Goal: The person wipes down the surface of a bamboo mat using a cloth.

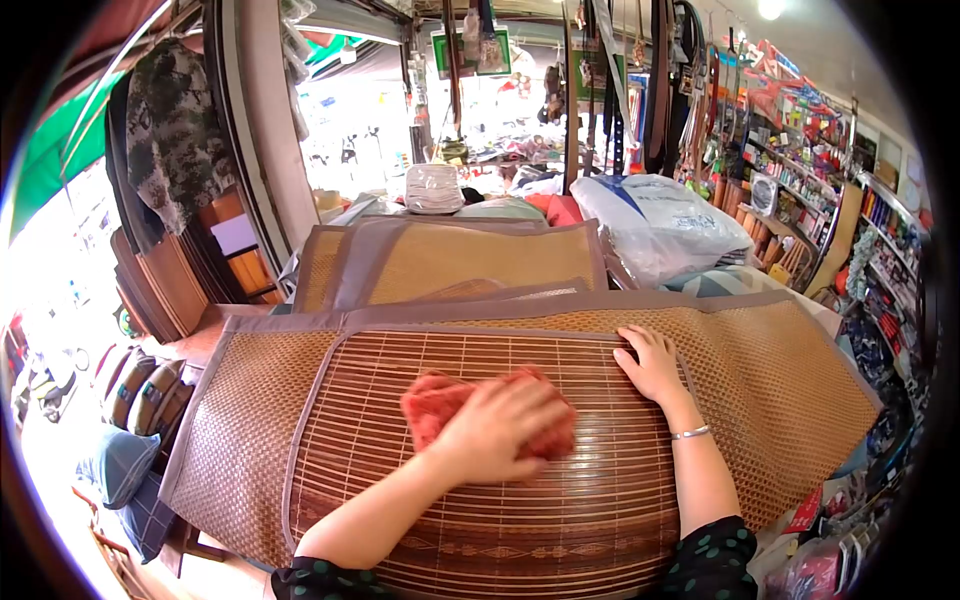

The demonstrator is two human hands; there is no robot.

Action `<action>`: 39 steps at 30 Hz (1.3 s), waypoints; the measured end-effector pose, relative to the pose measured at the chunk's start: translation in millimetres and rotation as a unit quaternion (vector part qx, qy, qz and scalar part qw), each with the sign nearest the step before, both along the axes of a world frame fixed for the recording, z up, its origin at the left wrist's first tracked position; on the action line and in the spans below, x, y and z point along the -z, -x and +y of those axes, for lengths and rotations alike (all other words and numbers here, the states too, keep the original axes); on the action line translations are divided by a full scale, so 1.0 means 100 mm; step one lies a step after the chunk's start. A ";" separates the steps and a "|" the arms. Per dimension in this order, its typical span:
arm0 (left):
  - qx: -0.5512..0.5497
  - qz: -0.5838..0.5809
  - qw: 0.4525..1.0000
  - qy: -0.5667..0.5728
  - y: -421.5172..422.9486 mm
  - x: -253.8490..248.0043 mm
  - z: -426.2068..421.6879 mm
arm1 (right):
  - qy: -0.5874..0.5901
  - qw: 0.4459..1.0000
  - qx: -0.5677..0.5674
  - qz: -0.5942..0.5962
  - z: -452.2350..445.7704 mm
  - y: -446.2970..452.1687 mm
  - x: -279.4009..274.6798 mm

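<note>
Lying under the fingers of the left hand [503, 422], a red cloth [428, 405] is being grasped and pressed against a slatted bamboo mat [600, 500]. Near its far right edge, the mat is being touched by the fingers of the right hand [655, 366], which are being held released and spread. Just behind these, a silver bracelet [690, 433] is being worn. To their right, a woven mat [790, 400] is being partly covered by the slatted one. Beyond them, a package [665, 225] is being enclosed by clear plastic.
</note>
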State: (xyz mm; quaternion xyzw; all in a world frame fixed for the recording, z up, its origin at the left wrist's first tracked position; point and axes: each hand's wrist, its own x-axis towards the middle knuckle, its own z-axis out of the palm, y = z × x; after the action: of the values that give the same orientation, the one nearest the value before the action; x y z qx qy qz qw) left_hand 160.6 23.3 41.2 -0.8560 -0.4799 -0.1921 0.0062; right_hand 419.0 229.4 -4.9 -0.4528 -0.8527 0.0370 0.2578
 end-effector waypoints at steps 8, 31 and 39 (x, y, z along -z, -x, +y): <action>-0.384 -0.028 0.923 -0.020 1.28 0.24 0.07 | -0.006 1.000 -0.009 -0.003 0.00 0.01 -0.02; -0.358 -0.036 0.933 -0.005 1.24 0.16 0.02 | 0.001 1.000 -0.009 -0.004 -0.01 0.00 -0.03; -0.062 0.018 0.997 0.030 0.20 -0.08 -0.03 | 0.007 1.000 -0.010 -0.007 -0.03 0.01 -0.06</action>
State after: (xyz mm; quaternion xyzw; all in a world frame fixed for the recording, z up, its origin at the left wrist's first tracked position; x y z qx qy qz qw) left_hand 140.3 20.7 49.2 -0.8279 -0.5372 -0.1613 0.0017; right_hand 417.8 226.4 0.8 -0.4466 -0.8587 0.0422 0.2479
